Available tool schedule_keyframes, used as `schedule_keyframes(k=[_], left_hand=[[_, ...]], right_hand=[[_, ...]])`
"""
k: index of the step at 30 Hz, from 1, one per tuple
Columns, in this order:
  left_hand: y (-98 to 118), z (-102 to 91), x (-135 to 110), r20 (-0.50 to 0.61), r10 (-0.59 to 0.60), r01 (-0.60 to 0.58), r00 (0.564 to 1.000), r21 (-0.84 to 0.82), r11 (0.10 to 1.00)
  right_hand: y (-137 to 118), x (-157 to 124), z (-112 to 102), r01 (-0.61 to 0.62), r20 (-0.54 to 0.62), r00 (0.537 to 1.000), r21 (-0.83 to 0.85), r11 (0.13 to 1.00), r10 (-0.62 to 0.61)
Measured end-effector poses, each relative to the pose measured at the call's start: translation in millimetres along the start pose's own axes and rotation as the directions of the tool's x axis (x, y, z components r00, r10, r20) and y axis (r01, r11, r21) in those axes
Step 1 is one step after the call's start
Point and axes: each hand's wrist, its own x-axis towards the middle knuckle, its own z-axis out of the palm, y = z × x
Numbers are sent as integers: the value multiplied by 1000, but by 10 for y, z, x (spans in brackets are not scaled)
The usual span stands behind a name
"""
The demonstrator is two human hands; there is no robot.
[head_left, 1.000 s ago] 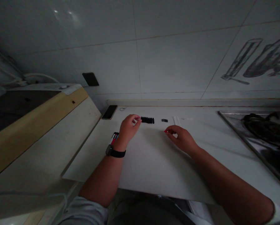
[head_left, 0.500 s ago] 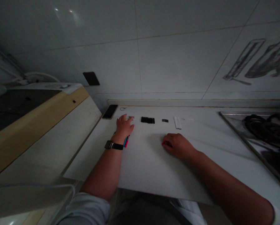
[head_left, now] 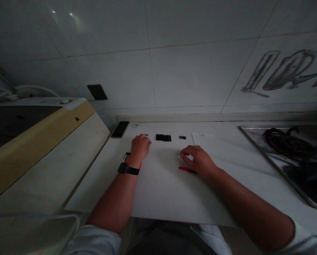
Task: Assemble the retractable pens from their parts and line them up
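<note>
A slim red stick, moments ago showing just a tip at the right hand, is now lying on the counter beside it, while the left hand is curling its previously spread fingers together.

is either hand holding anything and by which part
It cannot be told: the left hand shows no clear grip, and the right hand partly covers the slim red rod, its visible fingertips clear of it.

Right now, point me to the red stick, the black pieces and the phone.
Red stick (head_left: 186, 169): head view, on the middle of its visible red length.
Black pieces (head_left: 163, 137): head view, on a piece near the row's middle.
Phone (head_left: 120, 130): head view, on the middle of its dark screen.
</note>
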Motion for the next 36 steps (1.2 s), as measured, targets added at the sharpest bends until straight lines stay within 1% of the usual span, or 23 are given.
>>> schedule_keyframes(k=[2, 3, 5, 6, 8, 10, 13, 15, 18, 22, 26, 30, 32, 34, 36], left_hand=[[60, -9, -10, 8, 33, -33, 999, -43, 999], [91, -9, -14, 12, 58, -56, 998, -91, 994], [156, -2, -22, 18, 87, -80, 996, -245, 966], [189, 5, -26, 26, 86, -72, 996, -344, 936], [252, 28, -29, 53, 61, -22, 997, -548, 836], [304, 56, -26, 85, 25, 43, 996, -707, 706], [353, 91, -9, 130, -18, 119, 991, -830, 545], [369, 103, 3, 159, -37, 158, 987, -867, 472], [375, 106, 11, 171, -57, 179, 984, -905, 385], [378, 99, 5, 173, -114, 200, 978, -934, 297], [394, 86, 3, 232, -158, 262, 960, -942, 209], [407, 80, -4, 265, -155, 288, 952, -946, 148], [414, 76, -11, 277, -149, 296, 949, -947, 123], [423, 67, -20, 283, -146, 301, 948, -946, 120], [432, 53, -28, 278, -147, 298, 949, -945, 134]], right_hand=[[50, 49, -4, -13, -25, 1000, -26, 1000, 12], [78, 85, -8, -26, -23, 999, -56, 998, 25], [142, 190, -9, -53, 7, 999, -136, 989, 54], [177, 258, -4, -61, 30, 997, -180, 982, 68], [249, 420, 25, -55, 81, 994, -268, 962, 79], [321, 593, 79, -15, 131, 989, -344, 939, 64], [420, 808, 185, 27, 185, 981, -400, 916, 52], [473, 892, 248, 57, 207, 978, -420, 906, 34], [528, 936, 302, 99, 217, 976, -433, 896, -4], [573, 947, 310, 122, 186, 982, -450, 885, -41], [611, 997, 309, 222, 219, 967, -465, 857, -131], [634, 1088, 312, 385, 294, 916, -455, 803, -272], [636, 1130, 310, 443, 326, 890, -453, 773, -319], [625, 1153, 305, 469, 338, 877, -446, 762, -342], [591, 1145, 292, 462, 319, 881, -426, 778, -348]])
